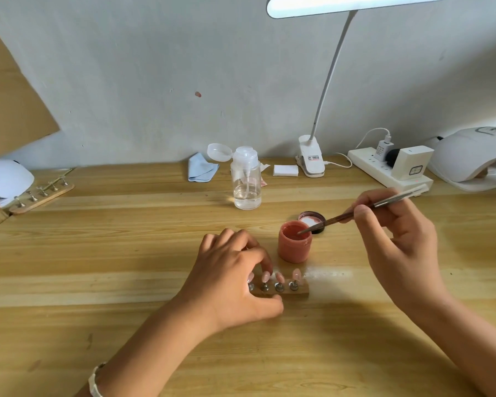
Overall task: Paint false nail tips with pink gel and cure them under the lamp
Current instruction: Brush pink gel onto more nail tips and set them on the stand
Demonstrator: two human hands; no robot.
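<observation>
With the right hand (395, 233) pinching the brush (338, 217) in the gel jar (295, 245) and the left hand (235, 282) gripping the tip holder (297, 292), the person should probably lift only a small, rim-wiped bead.

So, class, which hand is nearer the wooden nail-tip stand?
Left. The left hand grips the nail-tip stand at its left end; the right hand is away to its right, dipping a brush into the pink gel jar.
</observation>
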